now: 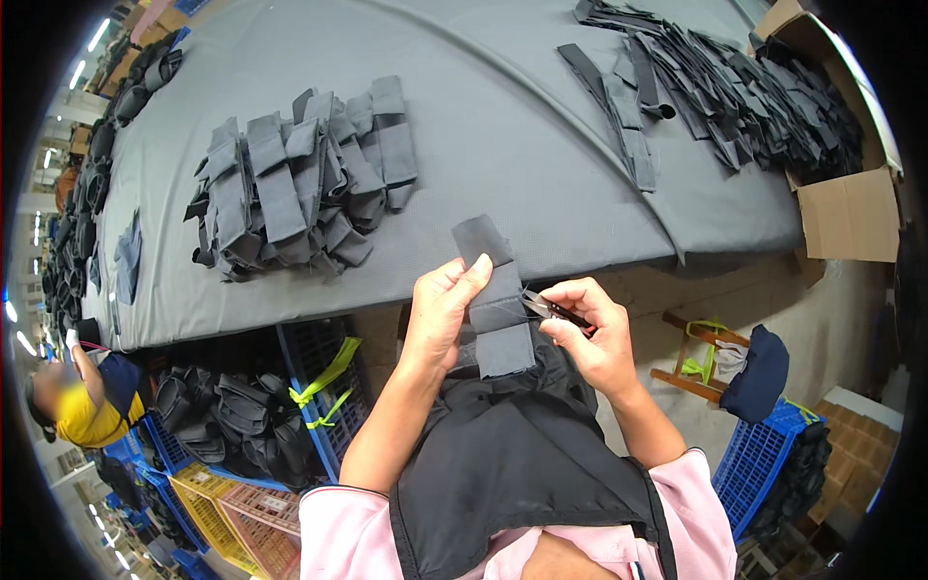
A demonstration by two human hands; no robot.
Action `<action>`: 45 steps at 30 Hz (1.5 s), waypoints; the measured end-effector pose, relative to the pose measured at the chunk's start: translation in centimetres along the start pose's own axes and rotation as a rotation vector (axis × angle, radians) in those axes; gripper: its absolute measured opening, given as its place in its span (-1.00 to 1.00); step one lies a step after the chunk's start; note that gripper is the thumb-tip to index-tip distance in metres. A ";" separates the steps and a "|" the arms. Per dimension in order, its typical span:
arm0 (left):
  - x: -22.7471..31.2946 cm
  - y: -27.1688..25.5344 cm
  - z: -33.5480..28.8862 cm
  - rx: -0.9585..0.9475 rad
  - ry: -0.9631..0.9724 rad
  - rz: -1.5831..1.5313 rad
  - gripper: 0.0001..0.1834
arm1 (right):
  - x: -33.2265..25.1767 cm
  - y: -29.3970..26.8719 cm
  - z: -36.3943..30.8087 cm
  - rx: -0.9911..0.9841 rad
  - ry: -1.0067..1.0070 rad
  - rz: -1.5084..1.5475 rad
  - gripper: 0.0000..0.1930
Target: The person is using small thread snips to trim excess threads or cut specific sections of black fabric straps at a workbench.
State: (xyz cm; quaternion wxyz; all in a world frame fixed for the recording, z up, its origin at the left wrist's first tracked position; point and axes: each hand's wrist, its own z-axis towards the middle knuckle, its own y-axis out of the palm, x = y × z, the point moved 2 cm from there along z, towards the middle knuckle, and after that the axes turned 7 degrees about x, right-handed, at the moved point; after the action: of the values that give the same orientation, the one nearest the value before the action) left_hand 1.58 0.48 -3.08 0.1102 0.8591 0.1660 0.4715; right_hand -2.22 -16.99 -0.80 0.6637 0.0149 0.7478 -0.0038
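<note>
Head view: snips (553, 309) half-hidden in right hand (590, 333)

Even, bright overhead light falls on the grey table (503, 145) with soft shadows and no glare, while fisheye bending curves its edge (the black rim vignettes heavily) and the far-left aisle looks perhaps blurred.

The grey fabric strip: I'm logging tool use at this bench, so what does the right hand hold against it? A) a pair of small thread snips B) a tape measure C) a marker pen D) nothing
A: the right hand pinches small thread snips with their blades at the edge of the grey fabric strip, which the left hand holds upright.
</note>
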 end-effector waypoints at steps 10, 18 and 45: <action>1.0 0.7 -0.4 0.005 0.015 -0.012 -0.81 | -0.4 0.2 0.1 0.117 -0.671 -0.591 -0.78; 0.0 0.0 0.4 0.018 0.147 0.081 -0.67 | -2.1 0.2 0.3 0.089 -0.466 -0.495 -0.74; -1.0 -1.2 0.6 0.013 0.253 0.240 -0.54 | -3.0 1.6 0.1 -0.113 -0.853 -0.872 -0.72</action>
State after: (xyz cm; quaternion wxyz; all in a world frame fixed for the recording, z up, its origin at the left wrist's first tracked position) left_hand 1.34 1.14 -4.57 0.0260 0.8074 0.0775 0.5844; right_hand -1.70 -15.47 2.23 0.8418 -0.3306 0.3523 -0.2409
